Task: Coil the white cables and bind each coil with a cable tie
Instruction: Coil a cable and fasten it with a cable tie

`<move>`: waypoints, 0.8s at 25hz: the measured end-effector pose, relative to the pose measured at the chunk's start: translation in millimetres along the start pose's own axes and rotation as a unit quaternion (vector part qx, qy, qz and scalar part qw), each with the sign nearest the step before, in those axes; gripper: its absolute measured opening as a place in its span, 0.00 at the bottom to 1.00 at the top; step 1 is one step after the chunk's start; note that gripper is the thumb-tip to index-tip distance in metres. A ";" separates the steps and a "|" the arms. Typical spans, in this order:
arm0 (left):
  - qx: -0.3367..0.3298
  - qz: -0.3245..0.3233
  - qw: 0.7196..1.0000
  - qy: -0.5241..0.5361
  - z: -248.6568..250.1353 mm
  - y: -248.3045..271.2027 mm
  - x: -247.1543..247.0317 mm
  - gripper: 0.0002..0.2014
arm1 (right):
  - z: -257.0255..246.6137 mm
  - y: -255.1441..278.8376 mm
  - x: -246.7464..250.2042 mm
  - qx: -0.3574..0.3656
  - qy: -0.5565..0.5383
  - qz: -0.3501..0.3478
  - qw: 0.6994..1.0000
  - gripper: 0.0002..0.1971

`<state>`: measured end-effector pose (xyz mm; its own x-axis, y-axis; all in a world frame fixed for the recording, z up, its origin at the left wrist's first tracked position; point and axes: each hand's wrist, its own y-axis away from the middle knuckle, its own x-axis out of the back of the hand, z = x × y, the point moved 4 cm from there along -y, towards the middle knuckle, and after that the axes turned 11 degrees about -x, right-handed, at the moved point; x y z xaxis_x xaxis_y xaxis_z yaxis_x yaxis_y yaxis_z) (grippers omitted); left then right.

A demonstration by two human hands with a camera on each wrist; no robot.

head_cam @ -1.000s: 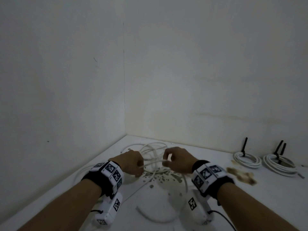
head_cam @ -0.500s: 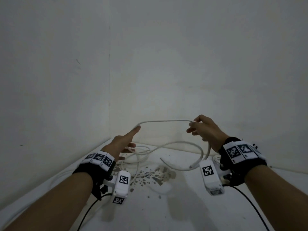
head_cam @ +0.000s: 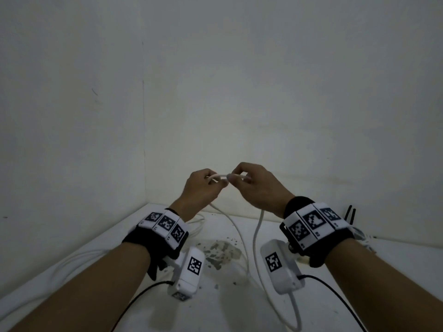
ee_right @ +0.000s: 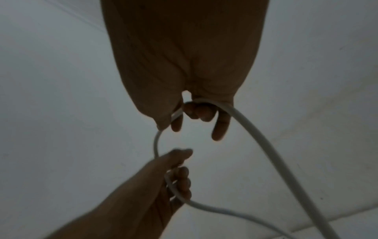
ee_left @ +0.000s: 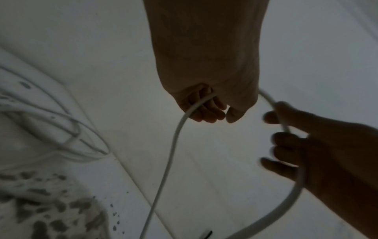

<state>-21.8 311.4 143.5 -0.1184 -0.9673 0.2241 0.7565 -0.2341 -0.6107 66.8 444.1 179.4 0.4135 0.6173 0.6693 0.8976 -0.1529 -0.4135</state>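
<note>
Both hands are raised above the white tabletop (head_cam: 359,271), close together, so a fresh loop can form clear of it. The left hand (head_cam: 201,188) has fingers curled round the thin white round cable (head_cam: 219,176); the right hand (head_cam: 254,185) pinches it just beside. Slack hangs from both fists down to the loose tangle on the tabletop, likely feeding the next turn. No tie on this coil yet.

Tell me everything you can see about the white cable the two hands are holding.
The white cable is a smooth, round, flexible cord. A short stretch bridges the left hand and right hand, both raised above the white table and gripping it. From each hand a strand hangs down to the table, joining loose loops there. No end or plug is visible.
</note>
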 end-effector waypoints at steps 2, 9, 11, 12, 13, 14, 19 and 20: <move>0.061 0.014 0.997 0.034 -18.7 4.9 6.1 0.15 | -0.6 -3.7 13.5 -0.001 -0.082 0.063 0.995 0.13; 0.283 -0.042 0.951 0.121 -87.9 45.6 17.9 0.24 | 59.0 -6.0 55.6 -0.128 -0.192 0.226 0.946 0.18; 0.308 -0.030 0.923 0.226 -95.2 50.1 20.7 0.26 | 83.0 -5.4 46.2 -0.192 -0.164 0.224 0.941 0.18; 0.304 -0.022 0.905 0.296 -96.3 48.9 22.4 0.24 | 94.9 -4.1 39.4 -0.228 -0.163 0.222 0.934 0.19; 0.293 -0.015 0.881 0.371 -94.9 45.6 24.1 0.21 | 105.6 -2.0 32.7 -0.262 -0.160 0.221 0.926 0.19; 0.276 -0.010 0.852 0.444 -92.3 41.9 25.7 0.16 | 115.3 1.5 26.1 -0.287 -0.149 0.221 0.920 0.18; 0.215 0.010 0.809 0.547 -71.6 20.1 38.4 0.25 | 155.9 22.7 4.4 -0.324 -0.075 0.213 0.919 0.12; 0.229 0.029 0.825 0.516 -72.0 16.8 40.3 0.13 | 163.7 26.2 0.5 -0.335 -0.075 0.203 0.917 0.13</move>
<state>-60.2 261.5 87.5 -0.3797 -0.5987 -0.7053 0.9155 -0.3526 -0.1936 65.4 566.7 67.9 0.7537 0.4962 0.4310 0.5880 -0.8021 -0.1048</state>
